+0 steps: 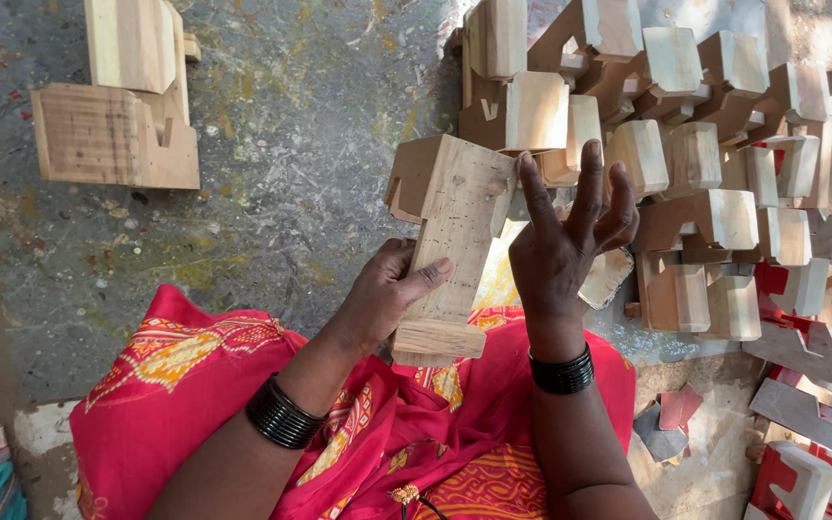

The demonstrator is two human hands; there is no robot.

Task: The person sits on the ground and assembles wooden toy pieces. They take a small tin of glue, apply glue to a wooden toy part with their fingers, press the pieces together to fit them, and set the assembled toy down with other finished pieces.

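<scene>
My left hand point(389, 289) grips a notched, pale wooden piece point(450, 236), thumb pressed on its flat face, holding it upright above my lap. My right hand point(570, 241) is raised beside the piece's right edge with fingers spread, the index fingertip touching its top corner; it holds nothing. Both wrists wear black bangles. Red and orange patterned cloth point(204, 385) covers my lap below.
A heap of similar carved wooden pieces point(695, 164) lies to the right, some partly painted red point(801, 462). Two more wooden pieces point(122, 116) rest at the upper left on the stained concrete floor point(291, 144).
</scene>
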